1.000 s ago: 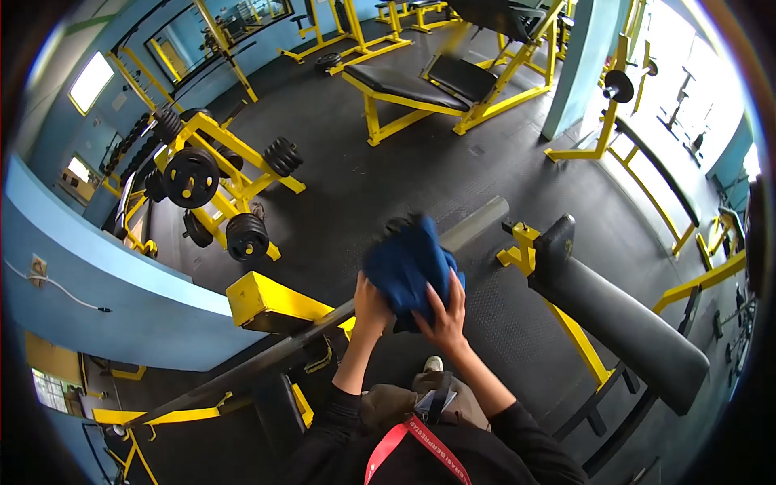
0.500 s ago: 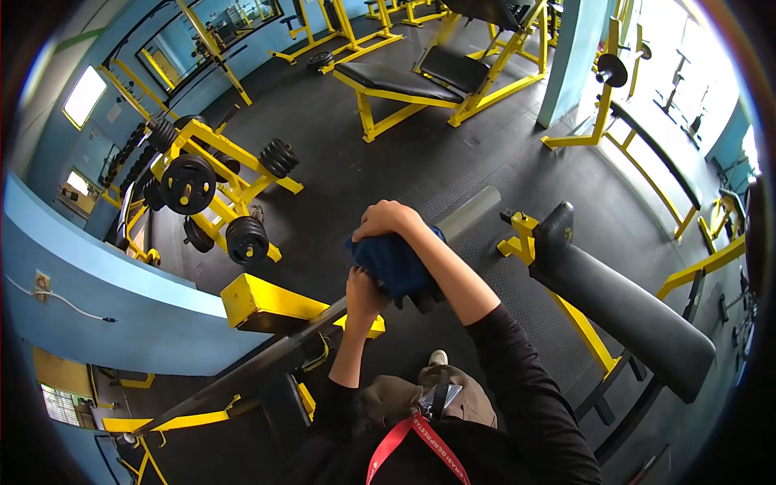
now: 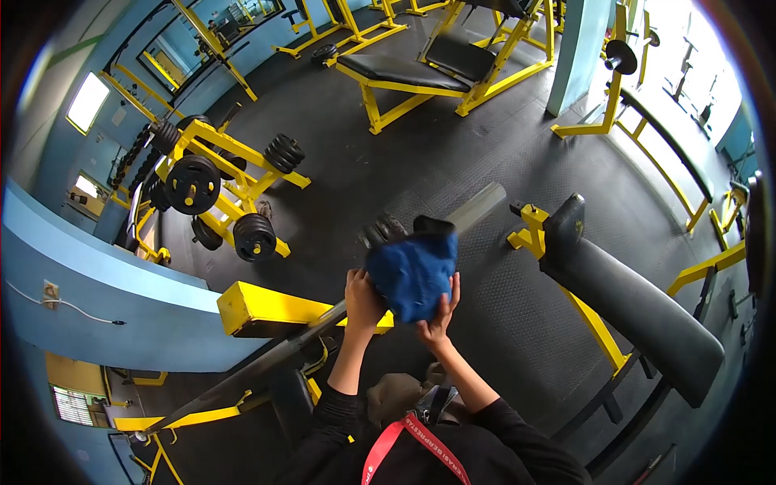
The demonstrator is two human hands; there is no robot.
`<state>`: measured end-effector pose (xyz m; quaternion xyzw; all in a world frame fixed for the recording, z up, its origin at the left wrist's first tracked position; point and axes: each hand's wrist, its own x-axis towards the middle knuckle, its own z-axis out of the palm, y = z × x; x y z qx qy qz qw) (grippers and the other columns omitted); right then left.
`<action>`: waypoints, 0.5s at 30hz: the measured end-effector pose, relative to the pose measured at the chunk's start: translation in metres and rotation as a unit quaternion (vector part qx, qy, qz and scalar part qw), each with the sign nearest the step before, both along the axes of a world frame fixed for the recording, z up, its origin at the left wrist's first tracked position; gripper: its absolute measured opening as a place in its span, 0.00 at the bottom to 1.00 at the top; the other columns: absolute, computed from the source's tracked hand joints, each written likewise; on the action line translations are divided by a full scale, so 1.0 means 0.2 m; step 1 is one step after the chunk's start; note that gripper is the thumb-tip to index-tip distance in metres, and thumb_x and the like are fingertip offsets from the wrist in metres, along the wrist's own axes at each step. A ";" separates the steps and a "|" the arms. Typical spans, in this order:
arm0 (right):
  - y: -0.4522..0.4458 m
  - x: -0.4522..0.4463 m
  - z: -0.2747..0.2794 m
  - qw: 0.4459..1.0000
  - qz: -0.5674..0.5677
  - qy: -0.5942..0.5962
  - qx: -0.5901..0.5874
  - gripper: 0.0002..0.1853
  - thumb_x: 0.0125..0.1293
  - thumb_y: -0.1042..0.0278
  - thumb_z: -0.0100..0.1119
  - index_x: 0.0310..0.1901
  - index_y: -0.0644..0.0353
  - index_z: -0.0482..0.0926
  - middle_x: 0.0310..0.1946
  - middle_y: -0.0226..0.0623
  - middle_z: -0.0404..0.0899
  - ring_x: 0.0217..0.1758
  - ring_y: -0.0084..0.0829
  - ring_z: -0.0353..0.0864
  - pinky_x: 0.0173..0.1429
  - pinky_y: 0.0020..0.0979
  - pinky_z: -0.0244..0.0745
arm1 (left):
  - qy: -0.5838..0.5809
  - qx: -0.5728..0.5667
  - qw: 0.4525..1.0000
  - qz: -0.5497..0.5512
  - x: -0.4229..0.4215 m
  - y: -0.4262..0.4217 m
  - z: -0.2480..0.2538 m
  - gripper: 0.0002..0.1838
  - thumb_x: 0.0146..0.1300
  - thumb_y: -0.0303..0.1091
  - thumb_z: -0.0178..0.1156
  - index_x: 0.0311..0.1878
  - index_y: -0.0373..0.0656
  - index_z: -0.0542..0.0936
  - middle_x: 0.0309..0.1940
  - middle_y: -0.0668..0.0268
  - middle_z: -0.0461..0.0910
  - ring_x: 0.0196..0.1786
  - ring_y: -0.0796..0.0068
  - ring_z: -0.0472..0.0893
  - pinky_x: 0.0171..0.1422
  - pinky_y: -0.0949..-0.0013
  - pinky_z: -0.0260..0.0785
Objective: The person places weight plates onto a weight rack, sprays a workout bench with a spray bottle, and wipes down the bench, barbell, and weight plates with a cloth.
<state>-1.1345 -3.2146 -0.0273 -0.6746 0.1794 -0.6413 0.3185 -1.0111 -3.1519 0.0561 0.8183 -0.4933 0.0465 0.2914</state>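
Both hands meet at a blue cloth by the end of a metal bar.
From the left, the bar's shaft climbs diagonally past a yellow support; the left hand is at the blue cloth's left edge, fingers partly hidden, so its grip cannot be told. Dark weight plates show beyond the cloth, which lies just ahead of and between the hands. The right hand grasps its lower right edge; farther right, the bar's thick sleeve points away from the person, up and right.
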 end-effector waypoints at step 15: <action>-0.38 0.14 0.36 0.812 0.461 -0.020 0.357 0.17 0.62 0.65 0.51 0.50 0.62 0.70 0.44 0.38 0.76 0.46 0.33 0.77 0.54 0.34 0.71 | 0.011 0.020 1.000 0.015 -0.01 -0.04 0.03 0.16 0.36 0.28 0.65 0.32 0.38 0.75 0.30 0.54 0.75 0.39 0.51 0.72 0.45 0.57 0.66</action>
